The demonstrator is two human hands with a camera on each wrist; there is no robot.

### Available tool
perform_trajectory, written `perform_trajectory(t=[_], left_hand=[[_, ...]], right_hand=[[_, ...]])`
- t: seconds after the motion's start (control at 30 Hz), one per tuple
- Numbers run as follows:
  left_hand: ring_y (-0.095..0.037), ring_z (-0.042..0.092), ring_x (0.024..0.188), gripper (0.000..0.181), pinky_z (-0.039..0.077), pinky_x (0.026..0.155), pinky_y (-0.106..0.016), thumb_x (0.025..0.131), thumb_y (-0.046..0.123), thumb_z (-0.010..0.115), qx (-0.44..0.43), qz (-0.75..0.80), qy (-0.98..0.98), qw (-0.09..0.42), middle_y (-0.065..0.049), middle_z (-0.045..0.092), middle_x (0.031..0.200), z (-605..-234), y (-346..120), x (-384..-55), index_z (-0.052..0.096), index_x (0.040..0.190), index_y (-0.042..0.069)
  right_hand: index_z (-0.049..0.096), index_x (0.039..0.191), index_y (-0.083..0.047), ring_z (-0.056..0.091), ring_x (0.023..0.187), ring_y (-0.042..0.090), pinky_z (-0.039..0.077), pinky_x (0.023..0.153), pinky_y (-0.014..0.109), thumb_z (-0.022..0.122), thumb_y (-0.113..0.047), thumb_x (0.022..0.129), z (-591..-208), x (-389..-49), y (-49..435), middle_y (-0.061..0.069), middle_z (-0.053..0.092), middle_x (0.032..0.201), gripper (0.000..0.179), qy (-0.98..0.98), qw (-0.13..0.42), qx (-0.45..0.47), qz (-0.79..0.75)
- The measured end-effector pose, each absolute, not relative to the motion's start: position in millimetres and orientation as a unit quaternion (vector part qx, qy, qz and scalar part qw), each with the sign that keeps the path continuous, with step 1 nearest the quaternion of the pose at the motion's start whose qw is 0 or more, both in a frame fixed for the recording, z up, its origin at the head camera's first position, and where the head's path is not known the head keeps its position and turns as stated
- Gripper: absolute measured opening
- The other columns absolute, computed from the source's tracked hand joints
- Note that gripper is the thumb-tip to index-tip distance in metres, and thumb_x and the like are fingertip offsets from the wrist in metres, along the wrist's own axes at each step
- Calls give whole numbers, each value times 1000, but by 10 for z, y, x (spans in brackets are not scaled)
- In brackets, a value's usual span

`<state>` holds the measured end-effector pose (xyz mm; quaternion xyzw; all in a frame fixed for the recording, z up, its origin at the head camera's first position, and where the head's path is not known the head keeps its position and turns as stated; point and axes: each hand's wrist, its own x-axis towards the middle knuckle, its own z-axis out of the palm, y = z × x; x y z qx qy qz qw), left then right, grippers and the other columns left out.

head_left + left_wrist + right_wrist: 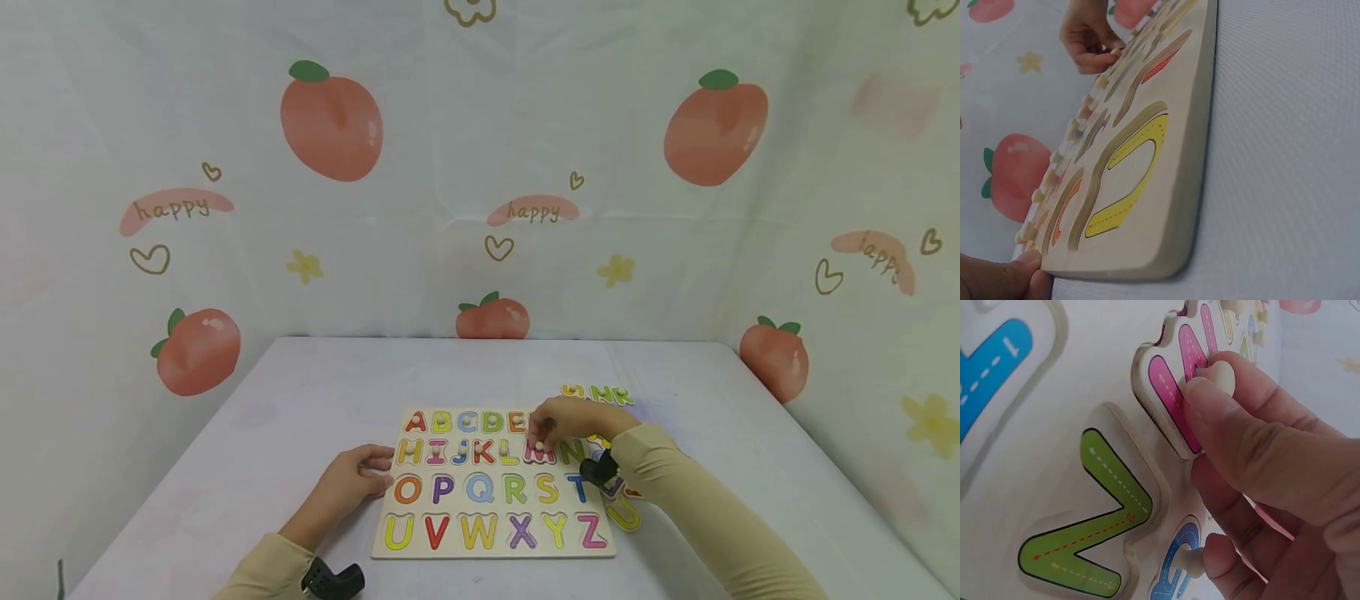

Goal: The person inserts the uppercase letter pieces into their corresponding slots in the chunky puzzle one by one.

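On the table lies a wooden alphabet board [495, 507] with coloured letters. My right hand [566, 421] pinches the round knob of a pink letter M piece [1172, 387] between thumb and index finger. The piece sits at its M place, its near edge standing slightly above the board. Beside it, a green N recess [1129, 509] holds no piece. A blue knobbed G piece [1179, 556] is close to my other right fingertips. At the board's left edge my left hand [341, 483] touches the side, its thumb [1029, 262] against the rim. Part of the top row is hidden behind my right hand.
Loose letter pieces lie beyond the board's back right corner, among them a green R [621, 396]. A yellow U-shaped piece [624, 515] rests by the right edge, and more are partly hidden under my right forearm. A fruit-print curtain [480, 275] stands behind the table.
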<state>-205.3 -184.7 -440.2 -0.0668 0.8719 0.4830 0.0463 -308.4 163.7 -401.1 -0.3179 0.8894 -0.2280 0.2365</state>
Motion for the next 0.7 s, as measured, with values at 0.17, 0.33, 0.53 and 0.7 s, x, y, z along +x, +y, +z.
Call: perform_trajectory(t=[0.17, 0.33, 0.53, 0.7], left_hand=[[-13, 61, 78, 43, 58, 67, -28, 81, 0, 71, -68, 484, 871, 48, -9, 66, 100, -4400, -1846, -2057, 60, 122, -2], [-13, 62, 78, 43, 58, 68, -28, 81, 0, 71, -67, 481, 873, 48, -9, 66, 101, -4393, -1843, -2055, 60, 123, -2], [-13, 62, 78, 43, 58, 67, -28, 81, -1, 71, -67, 486, 870, 46, -10, 66, 100, -4393, -1840, -2050, 60, 122, -3], [-13, 62, 77, 43, 57, 66, -27, 80, -2, 72, -65, 493, 867, 41, -10, 66, 99, -4404, -1838, -2047, 60, 121, -4]], right_hand=[[69, 84, -18, 56, 78, 10, 49, 73, 25, 70, -3, 85, -4014, -3081, 1642, -7, 63, 80, 15, 889, 239, -315, -230], [69, 83, -18, 56, 78, 10, 48, 74, 25, 70, -3, 85, -4020, -3070, 1644, -7, 63, 81, 16, 888, 241, -310, -237], [70, 86, -17, 58, 78, 10, 49, 73, 23, 69, -3, 85, -4042, -3063, 1654, -6, 64, 83, 14, 882, 245, -316, -250], [70, 88, -18, 59, 81, 10, 50, 74, 24, 69, -3, 85, -4049, -3068, 1660, -5, 65, 86, 15, 878, 250, -319, -255]])
